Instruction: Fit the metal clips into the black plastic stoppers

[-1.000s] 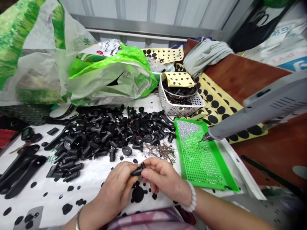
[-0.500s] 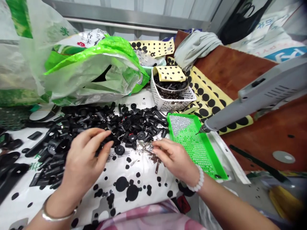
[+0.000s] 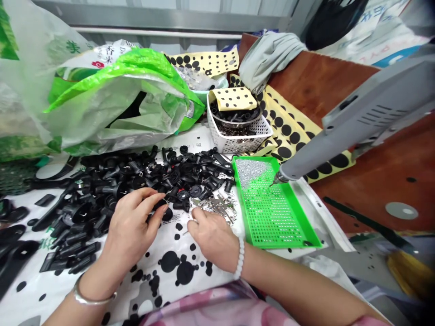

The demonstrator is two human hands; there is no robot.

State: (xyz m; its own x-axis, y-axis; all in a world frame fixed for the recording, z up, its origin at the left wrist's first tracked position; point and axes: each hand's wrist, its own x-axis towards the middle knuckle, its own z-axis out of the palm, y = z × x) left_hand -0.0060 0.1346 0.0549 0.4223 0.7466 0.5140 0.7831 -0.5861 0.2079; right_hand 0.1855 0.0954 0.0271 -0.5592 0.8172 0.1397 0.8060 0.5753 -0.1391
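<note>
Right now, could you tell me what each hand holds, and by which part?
Left hand seems to pinch a black part by its near end; right hand: cannot tell.

The heaped black parts [image 3: 136,176] are seen to be of plastic, mostly matt, and the small metal pieces [image 3: 217,208] beside them are bright and shiny. The perforated tray [image 3: 275,217] is made of glossy green plastic, the basket [image 3: 238,140] of white plastic, and the bag [image 3: 118,104] of thin, crinkled, glossy film. The bench [image 3: 322,86] is shown as smooth reddish wood, overlaid with yellow paper sheets [image 3: 292,131] and a soft grey cloth [image 3: 268,56].
</note>
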